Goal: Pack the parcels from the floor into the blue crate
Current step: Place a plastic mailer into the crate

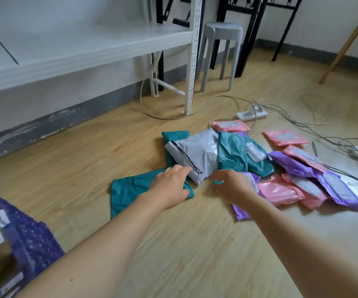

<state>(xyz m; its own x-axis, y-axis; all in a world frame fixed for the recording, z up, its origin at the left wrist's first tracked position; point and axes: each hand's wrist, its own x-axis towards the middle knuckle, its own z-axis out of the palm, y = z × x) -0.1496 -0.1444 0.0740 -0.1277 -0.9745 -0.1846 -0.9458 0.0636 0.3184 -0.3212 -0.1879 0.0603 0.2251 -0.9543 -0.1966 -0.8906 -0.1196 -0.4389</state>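
Head view is showing most parcels point(236, 152) lying on the floor point(83, 160), few in the blue crate point(30, 237). Left hand point(169, 188) is touching the grey parcel point(195, 153) with straight fingers; right hand point(231, 187) grip is unclear.

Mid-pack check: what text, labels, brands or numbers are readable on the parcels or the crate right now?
No text is readable in this view.
Teal parcel, white label: print too blurred to read.
Pink parcels, pale labels: too blurred to read.
Purple parcel, label: washed out by glare.
Blue crate, papers inside: too blurred to read.
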